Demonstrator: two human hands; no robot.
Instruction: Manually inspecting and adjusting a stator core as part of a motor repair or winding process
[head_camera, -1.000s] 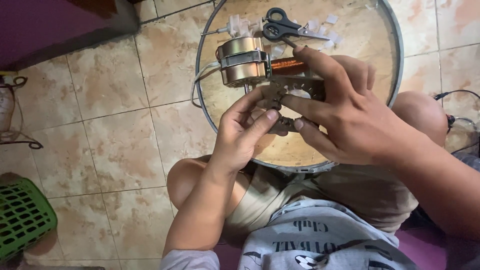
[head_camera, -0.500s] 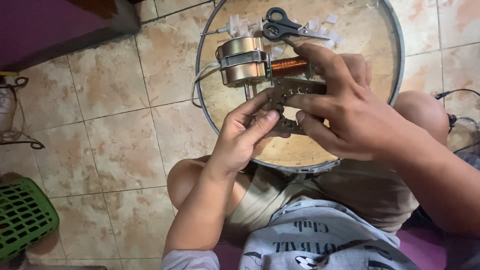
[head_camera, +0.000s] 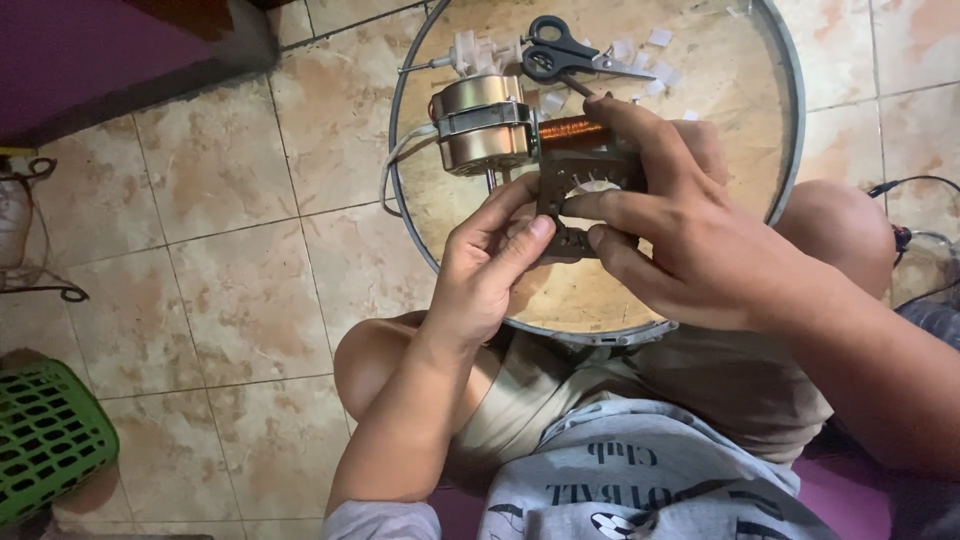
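The tiled floor (head_camera: 200, 200) takes up most of the room, beige and marbled, with a green plastic basket (head_camera: 45, 440) at its lower left corner. On it, propped against the seated person's knees, lies a big round tray (head_camera: 790, 130) with a metal rim, and nearly everything sits on that. Near the tray's upper left edge rests a brass-coloured motor housing (head_camera: 480, 125) with a white cable (head_camera: 400, 160) trailing over the rim. By the tray's top edge lie black-handled scissors (head_camera: 560, 50) among small white scraps (head_camera: 640, 60).

Over the middle of the tray the right hand (head_camera: 700, 240) is curled round a dark metal stator frame (head_camera: 575, 190), fingers closed over its right side and top, next to its copper coil (head_camera: 570, 130), which points toward the motor housing. The left hand (head_camera: 490, 265) comes up from below, fingers bent and pinched against the frame's lower left corner, thumb and forefinger pressed to the metal. Both hands have hold of the frame, which hangs just above the tray's surface, close beside the housing; whether the two parts touch I cannot tell
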